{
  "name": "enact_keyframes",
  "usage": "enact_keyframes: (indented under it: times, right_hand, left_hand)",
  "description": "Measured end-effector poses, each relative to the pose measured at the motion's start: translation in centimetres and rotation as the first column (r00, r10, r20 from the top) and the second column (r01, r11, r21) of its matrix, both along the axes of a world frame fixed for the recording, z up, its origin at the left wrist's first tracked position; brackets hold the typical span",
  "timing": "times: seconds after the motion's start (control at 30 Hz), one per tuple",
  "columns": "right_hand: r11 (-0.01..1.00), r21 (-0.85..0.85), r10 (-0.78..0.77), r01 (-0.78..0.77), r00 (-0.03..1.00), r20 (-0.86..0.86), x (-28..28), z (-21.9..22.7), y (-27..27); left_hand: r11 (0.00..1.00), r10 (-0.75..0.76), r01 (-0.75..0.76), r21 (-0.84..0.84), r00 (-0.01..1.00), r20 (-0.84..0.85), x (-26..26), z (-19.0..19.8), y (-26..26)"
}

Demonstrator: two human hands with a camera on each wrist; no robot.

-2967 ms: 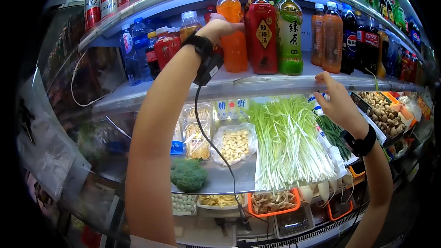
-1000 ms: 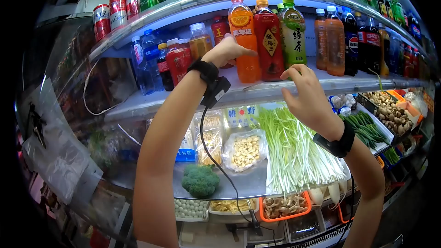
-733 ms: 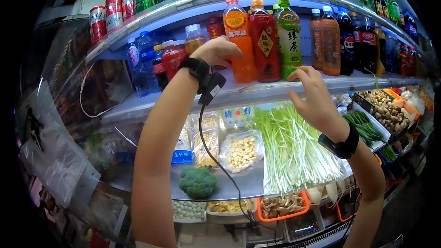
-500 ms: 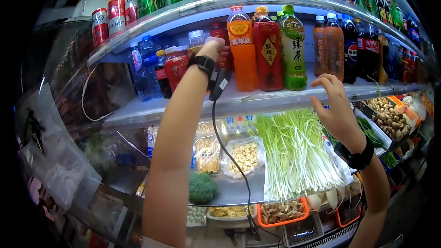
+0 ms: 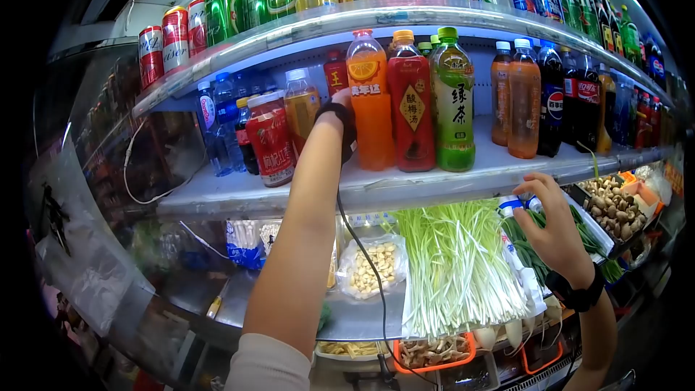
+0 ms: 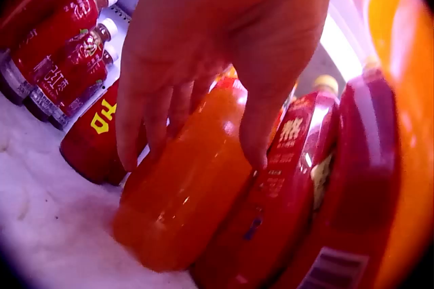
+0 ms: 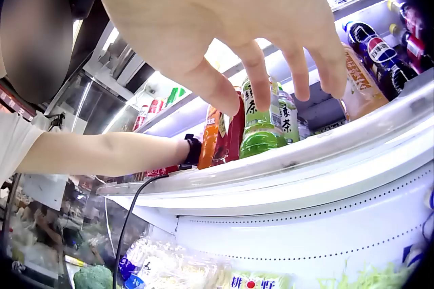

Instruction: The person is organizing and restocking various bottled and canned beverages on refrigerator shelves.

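My left hand (image 5: 343, 98) reaches deep into the drinks shelf, left of the front orange soda bottle (image 5: 371, 112) and largely hidden behind it in the head view. In the left wrist view its fingers and thumb straddle another orange soda bottle (image 6: 193, 174) further back, holding it round the upper part. Red plum-drink bottles (image 6: 285, 180) stand right beside that bottle, and a dark red can (image 6: 91, 136) with yellow lettering is on the left. My right hand (image 5: 554, 228) hovers before the shelf edge, fingers loosely bent and holding nothing. Nearest to it is the green tea bottle (image 7: 263, 123).
The shelf's front lip (image 5: 434, 192) runs below the bottles. A row of cans (image 5: 221, 14) stands on the upper shelf. Red bottles (image 5: 269, 137) sit left of my arm. Below lie long yellow-green chives (image 5: 463, 275) and bagged white pieces (image 5: 373, 268). A cable (image 5: 362, 250) hangs from my left wrist.
My left hand has left the front orange bottle and reached deeper behind it. The front orange bottle now stands in line with its neighbours. My right hand has drawn back to the right.
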State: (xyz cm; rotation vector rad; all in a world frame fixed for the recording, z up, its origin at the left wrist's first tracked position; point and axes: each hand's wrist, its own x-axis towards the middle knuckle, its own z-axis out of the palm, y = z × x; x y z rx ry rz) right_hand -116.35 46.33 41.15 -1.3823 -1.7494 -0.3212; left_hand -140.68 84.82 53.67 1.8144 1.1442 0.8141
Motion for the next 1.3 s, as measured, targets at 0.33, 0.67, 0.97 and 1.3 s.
enact_keyframes:
  times: [0.33, 0.67, 0.97, 1.3]
  right_hand:
    - [0.993, -0.057, 0.098, -0.099, 0.995, -0.023, -1.5, 1.0, 0.5]
    - [0.972, -0.091, 0.219, -0.217, 0.976, 0.01, -4.7, 0.7, 1.2]
    - [0.97, -0.12, 0.215, -0.212, 0.977, 0.013, -4.6, 1.0, 1.9]
    - [0.959, -0.113, 0.267, -0.261, 0.963, 0.045, -5.9, 1.6, 3.4]
  left_hand:
    - [0.984, -0.162, 0.161, -0.072, 0.987, -0.016, -1.5, -0.5, 0.2]
    - [0.965, -0.164, 0.233, 0.121, 0.895, -0.416, -1.7, -0.4, -3.6]
    - [0.955, -0.031, 0.143, 0.261, 0.92, -0.391, -0.7, -1.2, 5.3]
    - [0.988, -0.147, 0.153, -0.004, 0.947, -0.286, -0.5, -2.1, 4.2]
